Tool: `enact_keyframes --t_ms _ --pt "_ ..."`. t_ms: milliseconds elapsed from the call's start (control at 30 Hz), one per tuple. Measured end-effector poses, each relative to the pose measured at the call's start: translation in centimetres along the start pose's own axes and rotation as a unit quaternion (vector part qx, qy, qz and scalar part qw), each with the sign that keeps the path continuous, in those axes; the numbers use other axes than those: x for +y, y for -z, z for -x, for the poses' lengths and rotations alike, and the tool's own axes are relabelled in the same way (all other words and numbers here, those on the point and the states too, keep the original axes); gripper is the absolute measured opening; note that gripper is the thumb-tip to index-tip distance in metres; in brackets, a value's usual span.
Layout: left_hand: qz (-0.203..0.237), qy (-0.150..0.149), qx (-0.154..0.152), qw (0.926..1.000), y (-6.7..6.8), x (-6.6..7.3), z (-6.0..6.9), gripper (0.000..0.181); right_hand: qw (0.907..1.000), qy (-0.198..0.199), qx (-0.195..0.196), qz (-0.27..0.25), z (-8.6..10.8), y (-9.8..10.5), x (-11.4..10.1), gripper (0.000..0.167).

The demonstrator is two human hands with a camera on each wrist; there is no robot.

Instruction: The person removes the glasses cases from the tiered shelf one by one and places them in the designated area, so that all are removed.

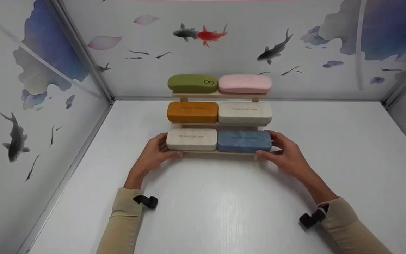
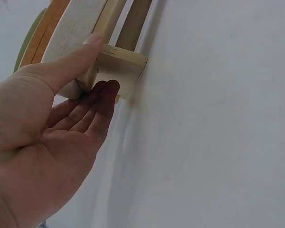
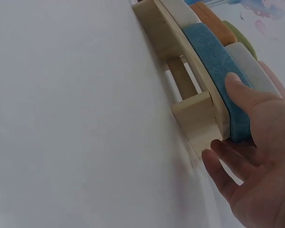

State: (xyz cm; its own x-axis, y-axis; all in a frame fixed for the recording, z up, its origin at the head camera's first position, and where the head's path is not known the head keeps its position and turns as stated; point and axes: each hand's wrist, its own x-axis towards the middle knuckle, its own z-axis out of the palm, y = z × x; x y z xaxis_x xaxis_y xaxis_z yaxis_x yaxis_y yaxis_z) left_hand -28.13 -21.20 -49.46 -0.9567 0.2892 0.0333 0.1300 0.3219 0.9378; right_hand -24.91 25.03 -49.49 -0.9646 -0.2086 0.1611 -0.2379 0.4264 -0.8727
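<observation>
A three-tier wooden stand (image 1: 203, 152) holds glasses cases in pairs. On its bottom shelf sit an off-white case (image 1: 192, 139) and a blue case (image 1: 244, 141). My left hand (image 1: 152, 153) grips the stand's left end, thumb on the front edge of the shelf, fingers around the side by the leg (image 2: 121, 66). At the other end, my right hand (image 1: 289, 155) holds the stand's right end. Its thumb lies over the front of the blue case in the right wrist view, and its fingers curl beside the stand's end. Contact of those fingers is partly hidden.
An orange case (image 1: 192, 113) and a second off-white case (image 1: 245, 113) fill the middle shelf. Above them lie a green case (image 1: 192, 83) and a pink case (image 1: 245, 83). The stand rests on a white table (image 1: 203, 204), near the fish-patterned back wall (image 1: 224, 53).
</observation>
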Motion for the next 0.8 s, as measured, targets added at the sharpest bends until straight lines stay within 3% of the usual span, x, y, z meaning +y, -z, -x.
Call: enact_keyframes --t_ms 333,800 --pt "-0.022 -0.012 0.001 0.9997 -0.01 0.07 -0.20 0.083 0.9999 0.006 0.012 0.008 -0.04 0.00 0.45 0.082" --pt "-0.023 0.002 -0.001 0.9997 0.07 0.06 -0.09 0.085 0.9990 0.028 0.025 0.022 0.13 0.19 0.89 0.088"
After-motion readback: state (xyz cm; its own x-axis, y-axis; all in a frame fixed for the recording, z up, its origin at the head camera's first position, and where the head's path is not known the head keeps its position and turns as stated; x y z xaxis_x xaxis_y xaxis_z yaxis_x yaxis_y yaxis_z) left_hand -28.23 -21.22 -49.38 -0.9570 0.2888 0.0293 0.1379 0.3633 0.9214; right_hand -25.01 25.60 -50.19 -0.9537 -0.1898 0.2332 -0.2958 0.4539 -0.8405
